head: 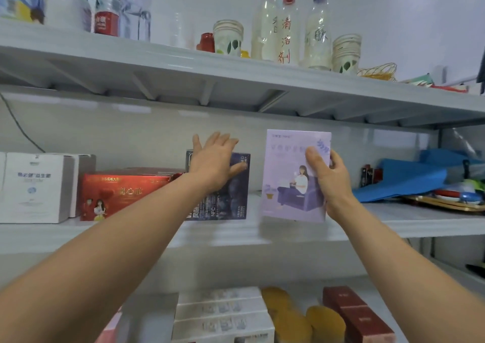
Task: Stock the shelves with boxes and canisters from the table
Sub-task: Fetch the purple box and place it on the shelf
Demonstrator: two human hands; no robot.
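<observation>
Bare forearms (126,227); bare left hand (214,164); bare right hand (330,181).

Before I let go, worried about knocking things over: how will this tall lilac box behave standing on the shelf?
The lilac box looks tall and, pinched by the right hand, seems thin: probably tippy upright. Held by one edge without sagging, likely stiff and light.

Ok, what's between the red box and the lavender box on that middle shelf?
In the head view, a dark blue box stands between the red box and the lavender box, with the open left hand over its upper front.
</observation>
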